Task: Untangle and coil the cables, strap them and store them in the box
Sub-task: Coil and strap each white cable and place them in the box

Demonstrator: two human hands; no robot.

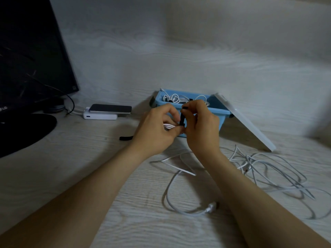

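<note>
Now strapping a white coil point(168, 125), gripped in the left hand point(157, 126), fingers curled; pinching the black strap point(182, 117) round it with the right hand point(200, 122), just before the blue box point(223, 119). Next, likely: pull snug, fasten, drop inside.

Box point(206, 111) behind hands — lid point(250, 126) right, loose cables point(268, 169) before.
</note>
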